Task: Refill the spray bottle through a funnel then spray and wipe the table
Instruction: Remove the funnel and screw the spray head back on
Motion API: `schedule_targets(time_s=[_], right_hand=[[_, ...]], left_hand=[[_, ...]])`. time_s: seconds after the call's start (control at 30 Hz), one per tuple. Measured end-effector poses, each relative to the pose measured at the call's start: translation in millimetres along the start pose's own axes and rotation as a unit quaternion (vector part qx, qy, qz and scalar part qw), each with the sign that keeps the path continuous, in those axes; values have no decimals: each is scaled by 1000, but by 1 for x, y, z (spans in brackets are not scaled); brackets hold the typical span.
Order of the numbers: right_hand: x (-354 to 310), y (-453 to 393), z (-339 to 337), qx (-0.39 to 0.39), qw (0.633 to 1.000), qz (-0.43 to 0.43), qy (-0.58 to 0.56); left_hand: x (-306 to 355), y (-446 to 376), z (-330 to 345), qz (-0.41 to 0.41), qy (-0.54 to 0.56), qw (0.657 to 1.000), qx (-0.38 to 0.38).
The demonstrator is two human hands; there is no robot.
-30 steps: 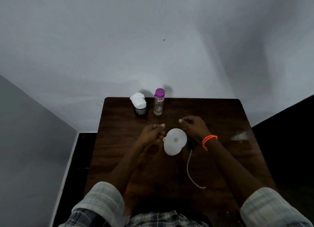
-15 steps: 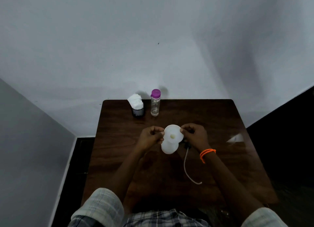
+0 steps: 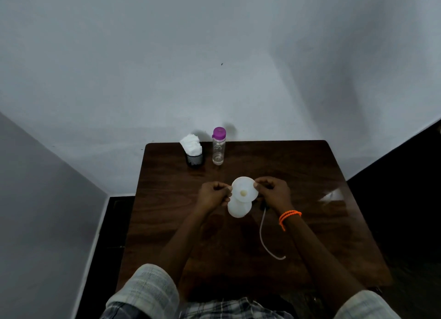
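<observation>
Your left hand (image 3: 213,195) and right hand (image 3: 274,194) pinch rim of white plastic funnel (image 3: 244,190), fingers clamped either side, over white round spray bottle (image 3: 239,208) at table (image 3: 310,175) centre. Seat spout straight in neck (looks seated already); steady bottle before pouring.

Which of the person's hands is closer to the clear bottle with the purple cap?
Left. The left hand sits nearly straight below the bottle, pinching the white funnel's rim. The right hand holds the opposite rim, farther off to the right.

both hands – l (image 3: 212,195) & r (image 3: 274,194) – pinch white funnel (image 3: 244,191) rim atop white bottle (image 3: 239,208).
</observation>
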State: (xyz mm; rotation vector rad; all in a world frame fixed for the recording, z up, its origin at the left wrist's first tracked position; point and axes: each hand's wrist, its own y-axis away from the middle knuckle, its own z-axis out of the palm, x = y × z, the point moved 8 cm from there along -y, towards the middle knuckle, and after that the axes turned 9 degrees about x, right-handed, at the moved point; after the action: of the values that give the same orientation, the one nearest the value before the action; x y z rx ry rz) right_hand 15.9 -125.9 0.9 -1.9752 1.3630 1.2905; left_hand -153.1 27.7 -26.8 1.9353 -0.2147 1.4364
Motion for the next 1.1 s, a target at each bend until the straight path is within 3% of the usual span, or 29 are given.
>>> schedule_targets(time_s=[0.3,0.5,0.77,0.97,1.1], right_hand=[[-3,2,2,-13,1000,25,1],[-22,-7,-2,-43,994,58,-78],[-33,-37,11,-81,987,57,-123],[-14,-67,37,-64,978,117,-159],[2,-85,59,-54,952,184,-239]], left_hand=[[0,-3,1,-36,2,999,-23],[23,-7,-2,-66,85,992,-60],[53,-45,-5,-27,75,996,-49],[31,-80,8,-109,120,986,-38],[10,-102,17,-156,125,979,-32]])
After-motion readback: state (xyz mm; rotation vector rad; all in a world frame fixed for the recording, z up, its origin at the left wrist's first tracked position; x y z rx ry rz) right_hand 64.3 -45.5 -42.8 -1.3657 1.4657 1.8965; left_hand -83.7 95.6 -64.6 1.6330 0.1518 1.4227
